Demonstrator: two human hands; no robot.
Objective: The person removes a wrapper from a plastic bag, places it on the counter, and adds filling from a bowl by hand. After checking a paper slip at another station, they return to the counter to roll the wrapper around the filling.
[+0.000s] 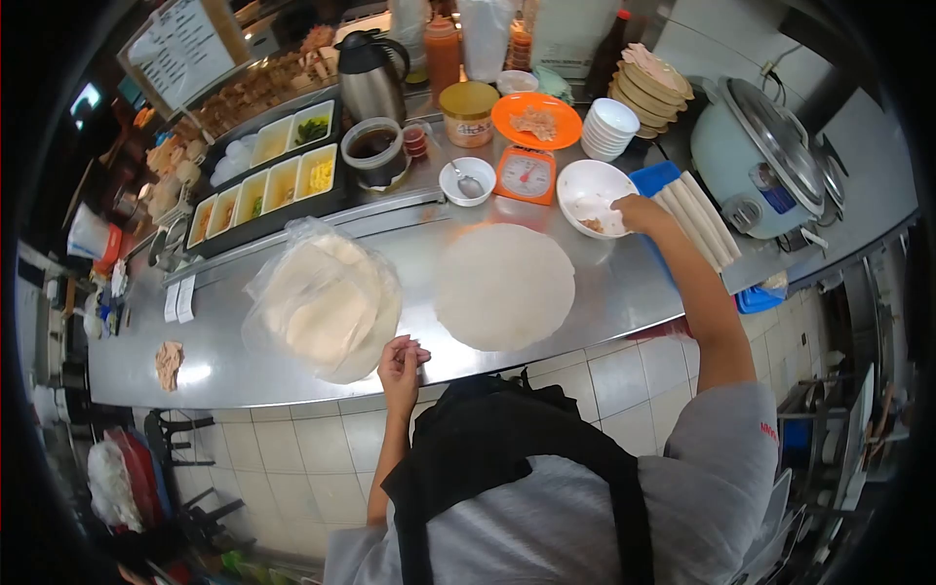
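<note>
My right hand (640,213) reaches over the near right rim of a white bowl (577,185), its fingers bunched together inside. A little brownish filling (592,224) lies in the bowl; what the fingertips hold, if anything, is hidden. At the counter's front edge my left hand (402,361) is loosely closed, with nothing visible in it. It is beside a clear plastic bag with a stack of pale round wrappers (331,302). Between the hands, one round wrapper sheet (505,288) lies flat on the steel counter (419,229).
Behind the sheet stand an orange scale (526,176), a small bowl with a spoon (468,182) and an orange plate of shreds (536,122). White rolls (697,219) lie on a blue tray, near a large cooker (760,156). Topping containers (263,195) are at left.
</note>
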